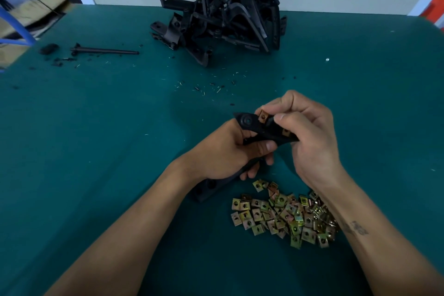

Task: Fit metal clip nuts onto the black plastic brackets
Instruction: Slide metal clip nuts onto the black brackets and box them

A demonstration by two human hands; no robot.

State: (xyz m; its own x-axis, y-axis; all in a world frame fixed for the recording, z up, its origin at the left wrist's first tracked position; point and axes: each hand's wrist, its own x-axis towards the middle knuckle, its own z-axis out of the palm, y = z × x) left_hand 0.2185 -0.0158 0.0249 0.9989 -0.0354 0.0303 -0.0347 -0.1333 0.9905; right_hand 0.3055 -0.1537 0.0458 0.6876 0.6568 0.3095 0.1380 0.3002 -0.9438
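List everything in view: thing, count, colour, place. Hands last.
bracket: one, black, held in both hands above the table.
clip nuts on bracket: two visible, brassy, at its upper end.
loose clip nuts: a heap, too many to count, yellow-gold, near edge of the table, under the right forearm.
bracket pile: heap, black, far centre.
rod: one, black, far left.
table: one, teal top, strewn with small black bits.
left hand: grips the bracket's middle.
right hand: pinches its upper end.
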